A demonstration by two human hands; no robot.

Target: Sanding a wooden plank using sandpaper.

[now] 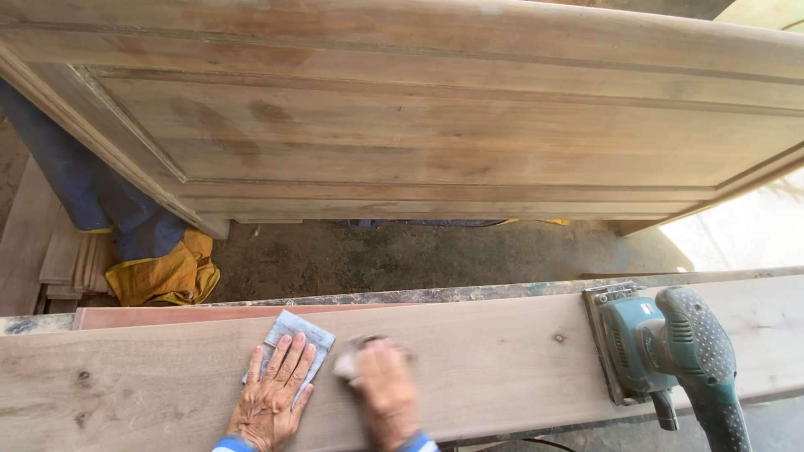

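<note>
On the plank [469,360], the left hand [270,400] presses flat, fingers spread, on sandpaper [295,341]; the blurred right hand [383,393] pinches a small pad [348,362]; the sander [662,347] lies unused at the plank's right end, so hand-sanding appears midway.

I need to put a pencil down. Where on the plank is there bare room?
Bare plank between the right hand and the sander, and left of the left hand. It is crowded around the grey pad and both hands.
</note>
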